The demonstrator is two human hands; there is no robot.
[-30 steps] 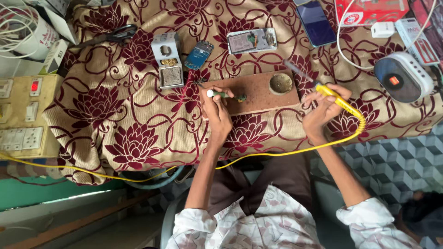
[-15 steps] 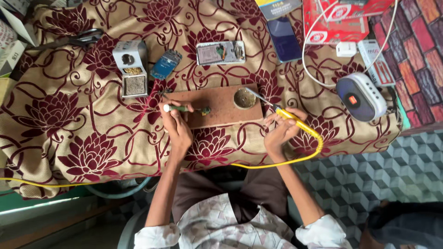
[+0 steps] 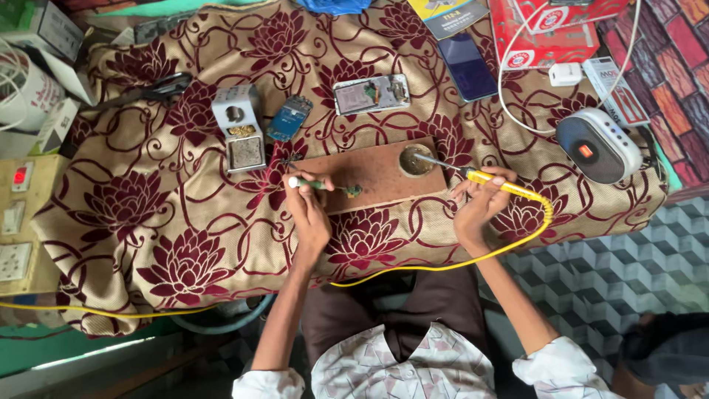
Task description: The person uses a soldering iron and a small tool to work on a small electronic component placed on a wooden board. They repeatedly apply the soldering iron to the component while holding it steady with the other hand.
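Overhead view of a cloth-covered surface (image 3: pixel 185 222). The right hand (image 3: pixel 480 203) pinches a yellow soldering iron (image 3: pixel 473 176), tip in a flux tin (image 3: pixel 415 159). The left hand (image 3: pixel 306 210) pinches tweezers (image 3: pixel 317 184) holding a small part (image 3: pixel 353 191) on the wooden board (image 3: pixel 377 177). Likely tinning; next, bringing the tip precisely to the part.

Even, soft daylight covers the cloth-draped surface (image 3: pixel 185 222), bright without harsh contrast. Shadows are faint and short: a thin one lies under the left hand (image 3: pixel 310 218) and another beneath the right hand (image 3: pixel 480 207). Mild glare shows on the dark phone screen (image 3: pixel 467 66) at one o'clock and on the white speaker (image 3: pixel 598 144) at three o'clock. The middle is sharp; straight lines bow toward the frame edges. At five and seven o'clock the floor falls dimmer and softer.
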